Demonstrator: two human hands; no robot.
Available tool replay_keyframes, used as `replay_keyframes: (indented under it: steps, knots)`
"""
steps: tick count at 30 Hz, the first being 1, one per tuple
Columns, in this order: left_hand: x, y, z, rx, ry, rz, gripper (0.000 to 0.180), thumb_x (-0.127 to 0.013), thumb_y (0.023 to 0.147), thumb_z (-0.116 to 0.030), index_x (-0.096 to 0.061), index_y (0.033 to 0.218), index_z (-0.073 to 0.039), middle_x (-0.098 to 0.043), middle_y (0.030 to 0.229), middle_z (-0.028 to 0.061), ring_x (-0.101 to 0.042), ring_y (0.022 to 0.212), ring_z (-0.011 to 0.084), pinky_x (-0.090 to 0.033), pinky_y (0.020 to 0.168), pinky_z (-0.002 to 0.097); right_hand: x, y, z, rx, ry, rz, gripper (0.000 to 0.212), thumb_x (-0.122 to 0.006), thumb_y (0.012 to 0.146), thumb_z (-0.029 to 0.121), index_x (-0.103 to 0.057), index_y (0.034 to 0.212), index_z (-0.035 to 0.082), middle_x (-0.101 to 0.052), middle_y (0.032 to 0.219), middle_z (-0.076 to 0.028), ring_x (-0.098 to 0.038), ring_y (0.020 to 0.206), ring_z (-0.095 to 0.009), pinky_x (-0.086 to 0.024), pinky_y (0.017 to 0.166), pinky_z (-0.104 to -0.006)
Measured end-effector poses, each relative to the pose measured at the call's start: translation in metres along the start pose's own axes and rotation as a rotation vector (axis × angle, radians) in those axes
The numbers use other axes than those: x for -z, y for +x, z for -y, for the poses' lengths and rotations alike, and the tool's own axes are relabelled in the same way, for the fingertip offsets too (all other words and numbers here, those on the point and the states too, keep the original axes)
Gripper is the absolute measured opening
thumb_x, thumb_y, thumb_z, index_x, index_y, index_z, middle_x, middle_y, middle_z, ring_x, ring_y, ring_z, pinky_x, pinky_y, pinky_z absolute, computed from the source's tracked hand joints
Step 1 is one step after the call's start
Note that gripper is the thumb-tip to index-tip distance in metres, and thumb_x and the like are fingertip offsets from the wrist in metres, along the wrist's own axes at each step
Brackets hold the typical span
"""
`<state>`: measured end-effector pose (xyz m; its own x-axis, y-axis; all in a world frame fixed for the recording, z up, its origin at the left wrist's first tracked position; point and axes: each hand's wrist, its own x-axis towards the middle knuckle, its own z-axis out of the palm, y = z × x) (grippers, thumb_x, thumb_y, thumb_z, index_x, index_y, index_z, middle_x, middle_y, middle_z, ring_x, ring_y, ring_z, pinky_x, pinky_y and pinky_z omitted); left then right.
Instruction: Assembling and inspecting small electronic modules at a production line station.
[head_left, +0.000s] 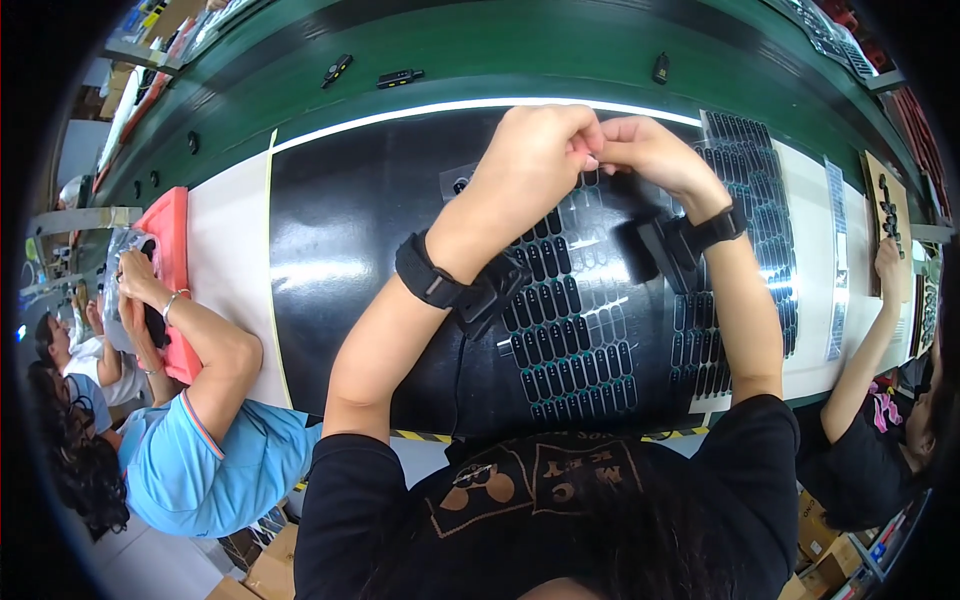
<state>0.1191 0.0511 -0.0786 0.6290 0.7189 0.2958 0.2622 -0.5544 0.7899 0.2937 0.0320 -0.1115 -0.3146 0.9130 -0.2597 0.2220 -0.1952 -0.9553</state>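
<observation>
In the head view, we see our left hand (540, 140) and right hand (655, 155) meeting fingertip to fingertip, fingers bent inward, though we cannot tell whether either grasps a small piece. The sheet of dark oval stickers (568, 350) lies below them on the black mat (335, 310), and we see another sticker sheet (765, 205) to its right, partly behind our right forearm.

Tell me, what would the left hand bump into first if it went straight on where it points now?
Probably the right hand: it is just ahead of the left hand, though depth is hard to judge here.
</observation>
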Motion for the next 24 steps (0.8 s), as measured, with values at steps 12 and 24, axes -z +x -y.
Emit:
replay_keyframes:
  steps: [12, 24]
  knots:
    - [0.033, -0.022, -0.043, -0.018, -0.116, -0.204, 0.023, -0.064, 0.063, 0.005, -0.058, 0.084, -0.001, -0.056, 0.072, 0.0021, -0.051, 0.063, 0.007, -0.04, 0.055, 0.0171, 0.053, 0.019, 0.001, -0.113, -0.975, -0.787, 0.043, -0.056, 0.073, 0.043, -0.058, 0.077, 0.0, -0.059, 0.068, -0.012, -0.058, 0.071, -0.026, -0.044, 0.066, -0.0315]
    - [0.049, -0.044, -0.06, 0.001, -0.201, -0.253, 0.067, -0.062, 0.062, 0.01, -0.036, 0.122, -0.004, -0.054, 0.092, 0.0075, -0.052, 0.07, 0.0074, -0.038, 0.058, 0.0161, 0.115, 0.088, -0.013, -0.232, -1.081, -0.512, 0.05, -0.055, 0.072, 0.048, -0.061, 0.075, -0.002, -0.06, 0.079, -0.019, -0.058, 0.073, -0.031, -0.044, 0.067, -0.0342]
